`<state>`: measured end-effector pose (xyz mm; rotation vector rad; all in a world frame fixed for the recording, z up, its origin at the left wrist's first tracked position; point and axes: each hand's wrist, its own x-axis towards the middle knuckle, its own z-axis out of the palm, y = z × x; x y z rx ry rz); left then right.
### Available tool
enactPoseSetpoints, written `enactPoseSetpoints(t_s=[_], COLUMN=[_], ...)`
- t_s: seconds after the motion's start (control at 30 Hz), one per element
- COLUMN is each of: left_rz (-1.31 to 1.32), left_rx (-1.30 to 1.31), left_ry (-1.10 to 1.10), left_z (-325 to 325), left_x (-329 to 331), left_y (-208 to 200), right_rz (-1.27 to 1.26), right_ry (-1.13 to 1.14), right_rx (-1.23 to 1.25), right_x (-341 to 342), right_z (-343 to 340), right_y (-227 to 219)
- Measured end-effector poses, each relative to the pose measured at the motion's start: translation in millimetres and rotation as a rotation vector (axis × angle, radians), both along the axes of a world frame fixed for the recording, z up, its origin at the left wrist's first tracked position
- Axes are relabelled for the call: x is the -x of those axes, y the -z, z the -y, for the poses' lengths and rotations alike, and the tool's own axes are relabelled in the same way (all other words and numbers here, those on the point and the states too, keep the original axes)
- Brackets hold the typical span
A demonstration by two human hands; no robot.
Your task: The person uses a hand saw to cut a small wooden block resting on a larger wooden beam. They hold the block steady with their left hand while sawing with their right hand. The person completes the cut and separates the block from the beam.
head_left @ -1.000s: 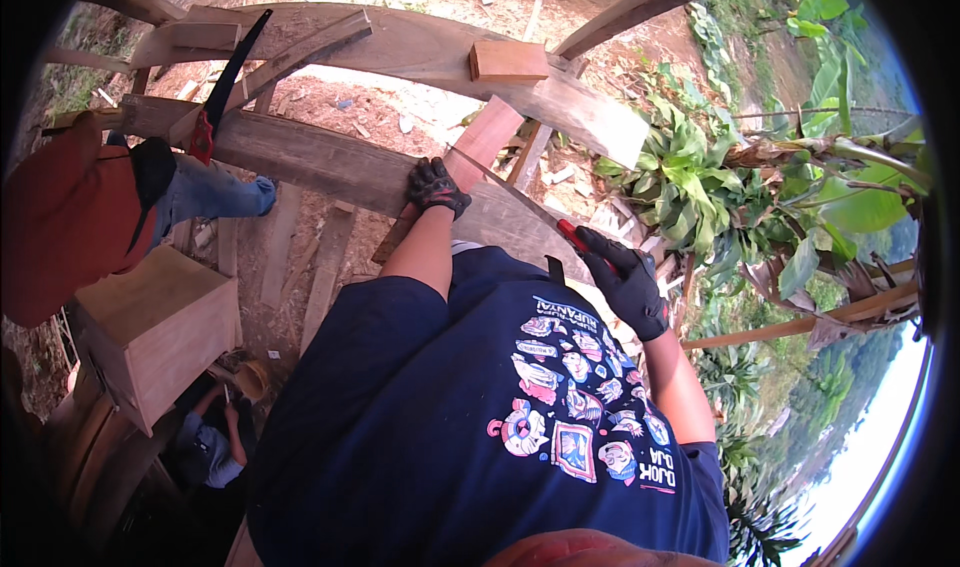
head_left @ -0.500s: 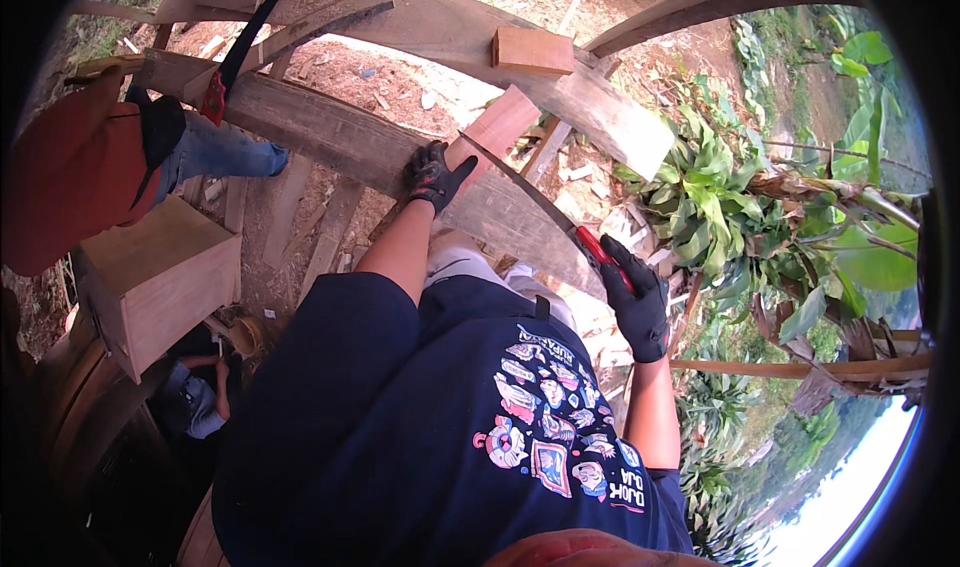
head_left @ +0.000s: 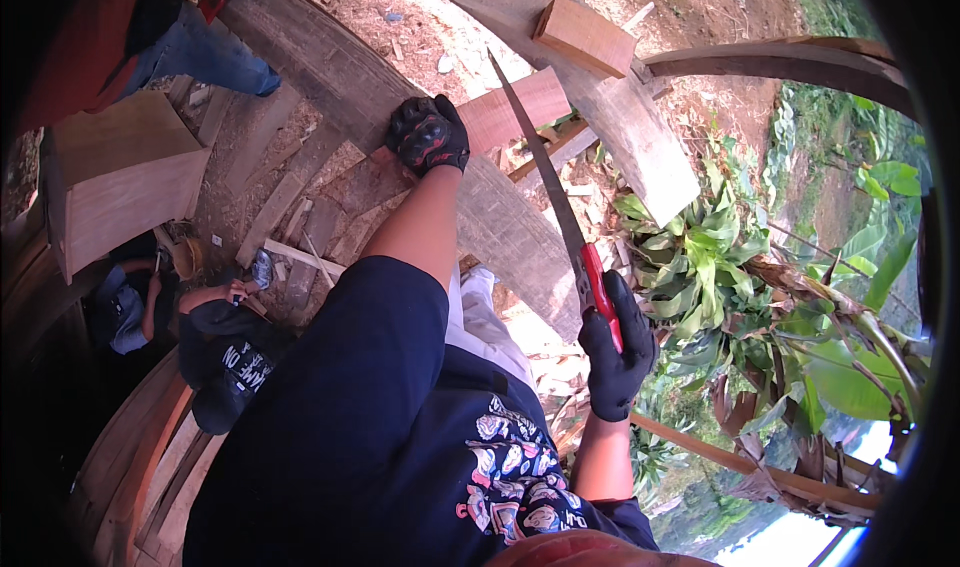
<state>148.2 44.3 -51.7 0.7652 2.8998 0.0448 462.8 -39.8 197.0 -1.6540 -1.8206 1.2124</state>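
Note:
My left hand (head_left: 430,137), in a black glove, grips a reddish wooden block (head_left: 505,113) with the fingers curled over it. The block lies across a weathered grey plank (head_left: 505,232), its far end sticking out past the plank. My right hand (head_left: 617,352), also gloved in black, is closed round the red handle of a handsaw (head_left: 553,182). The saw's long dark blade slants up and away, passing over the block's projecting part. From this angle I cannot tell whether the teeth touch the wood.
A second reddish block (head_left: 585,37) rests on a parallel plank (head_left: 640,147) farther off. At left stand a person in red (head_left: 75,52) and a wooden box (head_left: 125,182). Two more people (head_left: 235,352) are low at lower left. Leafy plants (head_left: 700,257) grow at right; wood scraps litter the ground.
My view has shifted. My left hand now wraps over the block instead of lying with its thumb spread. The saw stands steeper, its tip beyond the block rather than at its edge.

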Motion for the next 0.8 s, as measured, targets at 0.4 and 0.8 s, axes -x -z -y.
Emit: enactPoseSetpoints(t_s=[0.4,0.8], left_rz=[-0.044,-0.005], left_rx=[-0.086,-0.055], left_ry=[-0.006,-0.047], left_z=[5.8,6.2], left_x=[8.3,7.0], left_y=[13.4,4.2], right_rz=[-0.3,-0.296], right_ry=[-0.161,-0.158], right_rx=[-0.036,-0.002], right_x=[134.5,133.0], right_z=[-86.4,-74.7], right_y=[165.5,175.1])
